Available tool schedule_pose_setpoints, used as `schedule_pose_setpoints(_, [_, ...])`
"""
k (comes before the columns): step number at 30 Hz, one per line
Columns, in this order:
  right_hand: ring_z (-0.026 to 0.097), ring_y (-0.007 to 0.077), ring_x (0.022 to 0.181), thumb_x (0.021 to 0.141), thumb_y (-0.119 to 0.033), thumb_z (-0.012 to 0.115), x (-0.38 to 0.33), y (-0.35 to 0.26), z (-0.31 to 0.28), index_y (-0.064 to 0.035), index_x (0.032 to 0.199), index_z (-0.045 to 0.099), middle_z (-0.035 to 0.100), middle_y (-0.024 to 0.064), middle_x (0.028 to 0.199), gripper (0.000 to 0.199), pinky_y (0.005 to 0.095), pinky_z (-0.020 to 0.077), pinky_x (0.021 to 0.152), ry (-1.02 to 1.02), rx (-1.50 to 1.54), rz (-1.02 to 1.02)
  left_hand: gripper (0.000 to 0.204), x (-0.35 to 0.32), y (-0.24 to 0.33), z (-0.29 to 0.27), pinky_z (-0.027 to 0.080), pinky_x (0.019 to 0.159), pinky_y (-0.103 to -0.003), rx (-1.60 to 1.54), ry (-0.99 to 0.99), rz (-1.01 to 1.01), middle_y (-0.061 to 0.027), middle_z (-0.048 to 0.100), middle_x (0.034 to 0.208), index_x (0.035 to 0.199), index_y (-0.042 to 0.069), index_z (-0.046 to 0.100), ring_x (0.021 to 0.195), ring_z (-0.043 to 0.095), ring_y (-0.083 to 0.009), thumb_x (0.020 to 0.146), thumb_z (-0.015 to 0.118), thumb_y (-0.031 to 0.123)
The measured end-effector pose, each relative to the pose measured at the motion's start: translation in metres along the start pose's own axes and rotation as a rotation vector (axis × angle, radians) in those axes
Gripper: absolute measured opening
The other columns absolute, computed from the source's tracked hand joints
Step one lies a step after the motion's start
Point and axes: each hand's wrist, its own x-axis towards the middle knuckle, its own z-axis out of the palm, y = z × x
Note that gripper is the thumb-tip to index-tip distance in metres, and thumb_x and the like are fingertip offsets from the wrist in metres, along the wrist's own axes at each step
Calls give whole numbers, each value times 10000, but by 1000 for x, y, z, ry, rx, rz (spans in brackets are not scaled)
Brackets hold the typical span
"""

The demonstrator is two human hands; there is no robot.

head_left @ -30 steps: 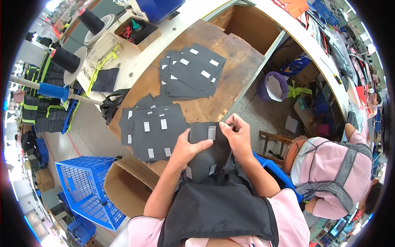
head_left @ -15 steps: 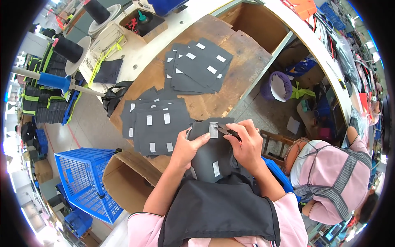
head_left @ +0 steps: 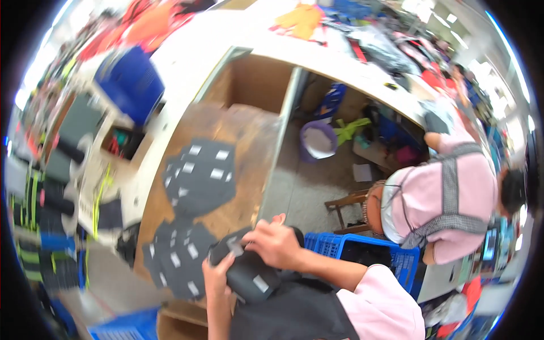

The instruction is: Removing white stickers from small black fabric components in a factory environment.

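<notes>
Held up in front of my apron is a dark grey fabric panel [head_left: 245, 279] with white rectangular patches. My left hand [head_left: 217, 277] is closed on its left edge, thumb on top. My right hand [head_left: 273, 243] is closed over the panel's upper part, beside a white patch [head_left: 233, 246]. Thread snips showed in this hand earlier; now blur and the fingers hide most of them, and a small red-orange tip pokes out above. Two piles of similar patched panels, a farther pile [head_left: 201, 184] and a nearer pile [head_left: 177, 258], lie on the wooden board to the left.
The worn wooden board [head_left: 249, 136] adjoins a white table. A blue crate [head_left: 326, 243] with dark contents stands at my right, near a seated person in pink [head_left: 447, 192]. A cardboard box [head_left: 181, 322] and another blue crate [head_left: 127, 327] are at lower left. A purple basket [head_left: 309, 150] stands beyond.
The view has swung to the right, bringing the right-hand crate further into sight. My right hand has closed in over the panel, and the snips' blades no longer show.
</notes>
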Motion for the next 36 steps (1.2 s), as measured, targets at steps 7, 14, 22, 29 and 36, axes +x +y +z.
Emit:
schedule_pose_setpoints(7, [332,57,609,768,-210,698,-29,28,5,-93,1146,489,350,-49,665,448,227,310,538,-171,743,642,416,18,12,2,486,755,-323,-70,232,240,-109,570,1054,1134,-21,510,900,574,-217,743,646,27])
schedule_pose_setpoints(14, [281,32,391,853,-190,610,-44,5,30,-67,1090,475,346,-67,553,299,193,188,341,-132,1695,1291,403,19,4,20,481,795,-335,-257,207,357,-106,527,1118,1180,-3,465,966,558,-220,853,574,205])
schedule_pose_setpoints(22, [400,44,397,838,-186,632,-8,19,-4,-103,872,511,472,-36,545,150,205,271,354,66,1451,1081,629,12,-26,-1,363,955,-407,-163,106,536,-131,422,1272,1312,36,334,1120,455,-252,832,585,353])
schedule_pose_setpoints(29, [603,232,794,776,-130,622,15,29,-42,-68,899,589,613,30,838,142,408,425,692,-154,330,231,1062,-5,42,5,221,1027,-419,827,140,1077,-138,232,1421,1402,46,164,1292,263,-265,650,674,596])
schedule_pose_setpoints(36, [597,262,789,775,-141,620,19,8,-16,-112,871,600,615,49,851,103,485,351,862,-196,345,171,528,10,14,17,453,715,-267,539,-357,328,-66,585,955,1061,-36,531,818,557,-140,657,740,232])
